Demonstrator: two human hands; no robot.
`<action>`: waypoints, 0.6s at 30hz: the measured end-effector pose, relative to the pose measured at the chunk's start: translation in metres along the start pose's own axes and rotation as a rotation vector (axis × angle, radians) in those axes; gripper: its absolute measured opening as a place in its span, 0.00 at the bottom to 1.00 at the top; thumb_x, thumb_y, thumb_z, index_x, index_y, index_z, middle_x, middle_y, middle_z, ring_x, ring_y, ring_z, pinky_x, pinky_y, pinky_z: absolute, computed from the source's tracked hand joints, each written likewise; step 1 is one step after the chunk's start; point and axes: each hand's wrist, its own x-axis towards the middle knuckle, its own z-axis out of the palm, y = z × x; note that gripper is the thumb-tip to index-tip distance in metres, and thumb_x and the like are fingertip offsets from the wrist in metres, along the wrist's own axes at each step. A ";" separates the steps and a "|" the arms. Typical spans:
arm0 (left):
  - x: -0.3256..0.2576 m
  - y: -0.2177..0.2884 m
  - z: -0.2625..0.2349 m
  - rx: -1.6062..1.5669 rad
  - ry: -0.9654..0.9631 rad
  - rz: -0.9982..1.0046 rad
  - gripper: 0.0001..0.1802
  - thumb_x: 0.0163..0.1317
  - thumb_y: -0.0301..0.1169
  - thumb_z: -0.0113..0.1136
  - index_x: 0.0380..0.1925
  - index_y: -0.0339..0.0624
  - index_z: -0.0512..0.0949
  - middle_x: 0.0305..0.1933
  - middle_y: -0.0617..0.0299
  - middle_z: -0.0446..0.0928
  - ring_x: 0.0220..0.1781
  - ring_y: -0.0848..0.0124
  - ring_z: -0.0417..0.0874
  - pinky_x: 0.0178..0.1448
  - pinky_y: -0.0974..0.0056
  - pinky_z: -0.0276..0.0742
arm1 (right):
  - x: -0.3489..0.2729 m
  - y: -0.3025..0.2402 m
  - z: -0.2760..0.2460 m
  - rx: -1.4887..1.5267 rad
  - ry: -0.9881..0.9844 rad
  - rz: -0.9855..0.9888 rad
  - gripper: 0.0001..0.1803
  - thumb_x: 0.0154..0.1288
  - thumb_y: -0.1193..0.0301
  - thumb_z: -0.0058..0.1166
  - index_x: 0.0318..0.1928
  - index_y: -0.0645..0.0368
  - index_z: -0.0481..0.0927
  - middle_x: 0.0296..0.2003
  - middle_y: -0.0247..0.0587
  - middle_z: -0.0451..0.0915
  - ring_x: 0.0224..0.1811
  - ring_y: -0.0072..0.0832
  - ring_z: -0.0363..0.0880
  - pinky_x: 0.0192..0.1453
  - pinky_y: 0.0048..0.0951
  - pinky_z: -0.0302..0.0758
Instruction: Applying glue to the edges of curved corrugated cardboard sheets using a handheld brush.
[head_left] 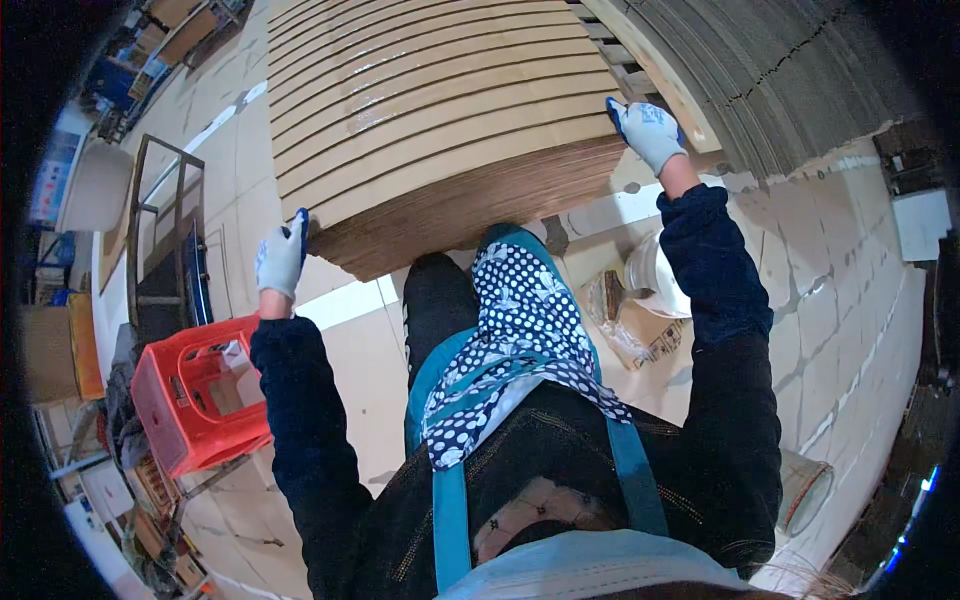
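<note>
A large stack of brown cardboard sheets [440, 120] lies before my knees, its upper sheets fanned so that their edges show as parallel strips. Its thick near side shows many layers. My left hand [281, 258], in a white glove with blue fingertips, is closed at the stack's near left corner. At the right side edge my right hand [650, 134], gloved the same way, is closed with its fingertips on a sheet's edge. How many sheets each hand pinches cannot be seen.
A red plastic stool [165, 405] and a dark metal frame [160, 225] stand at the left. Grey stacked sheets [780, 80] rise at the far right. A white bucket [655, 275] and a plastic-wrapped packet [630, 335] sit on the tiled floor to my right.
</note>
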 end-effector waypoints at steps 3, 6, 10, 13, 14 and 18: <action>-0.005 0.014 -0.028 -0.178 -0.059 -0.164 0.21 0.62 0.45 0.50 0.45 0.40 0.75 0.27 0.58 0.75 0.21 0.71 0.78 0.22 0.66 0.73 | 0.004 0.000 -0.038 -0.086 0.031 -0.105 0.33 0.66 0.49 0.33 0.25 0.64 0.80 0.26 0.55 0.79 0.31 0.45 0.79 0.36 0.39 0.74; -0.018 0.016 -0.037 -0.625 -0.082 -0.130 0.19 0.64 0.41 0.48 0.45 0.37 0.74 0.33 0.56 0.76 0.27 0.70 0.79 0.30 0.66 0.76 | 0.012 0.011 -0.048 0.878 -0.140 0.507 0.20 0.67 0.60 0.37 0.37 0.62 0.78 0.25 0.51 0.79 0.26 0.48 0.77 0.31 0.38 0.74; -0.003 0.008 0.007 -1.349 0.160 0.087 0.15 0.66 0.37 0.45 0.37 0.36 0.74 0.35 0.56 0.77 0.35 0.70 0.80 0.38 0.68 0.76 | 0.017 0.000 0.014 1.145 0.537 0.214 0.20 0.67 0.58 0.38 0.34 0.60 0.79 0.25 0.51 0.79 0.28 0.49 0.77 0.34 0.37 0.73; 0.029 -0.004 0.052 -1.338 0.529 0.057 0.15 0.67 0.36 0.42 0.30 0.40 0.76 0.29 0.60 0.78 0.34 0.71 0.79 0.36 0.69 0.73 | 0.018 -0.003 0.056 0.845 0.662 0.314 0.22 0.66 0.56 0.38 0.31 0.59 0.79 0.26 0.51 0.79 0.30 0.49 0.76 0.35 0.39 0.72; 0.037 -0.009 0.060 -1.230 0.568 0.074 0.15 0.67 0.37 0.43 0.30 0.41 0.76 0.28 0.59 0.78 0.33 0.70 0.79 0.35 0.67 0.72 | 0.019 -0.005 0.063 0.676 0.669 0.425 0.22 0.66 0.55 0.39 0.30 0.59 0.79 0.27 0.51 0.79 0.30 0.49 0.76 0.36 0.40 0.72; 0.047 -0.010 0.063 -0.753 0.622 0.038 0.15 0.65 0.40 0.43 0.29 0.42 0.75 0.27 0.57 0.78 0.31 0.64 0.79 0.33 0.61 0.70 | 0.029 -0.012 0.056 0.347 0.356 0.478 0.25 0.65 0.52 0.36 0.27 0.58 0.80 0.30 0.55 0.79 0.35 0.45 0.78 0.39 0.40 0.72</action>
